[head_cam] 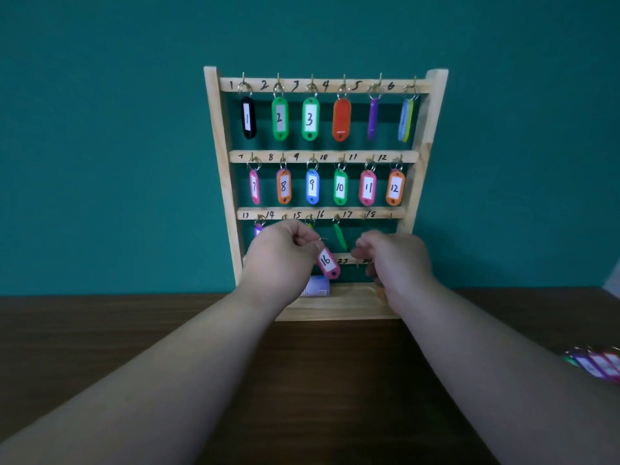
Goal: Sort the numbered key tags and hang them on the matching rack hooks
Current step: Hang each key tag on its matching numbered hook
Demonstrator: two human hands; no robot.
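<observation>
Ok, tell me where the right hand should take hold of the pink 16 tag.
Pinch the pink 16 tag across its flat faces at the free lower end, coming from the right with the right hand. The left hand pinches its top end and the body hangs tilted down-right, so that end is probably clearest.

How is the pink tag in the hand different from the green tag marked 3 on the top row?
The pink tag reads 16; the green tag reads 3. The left hand holds the pink tag, tilted and unhooked; the green tag hangs upright on the top rail. Both are oblong with white labels.
</observation>
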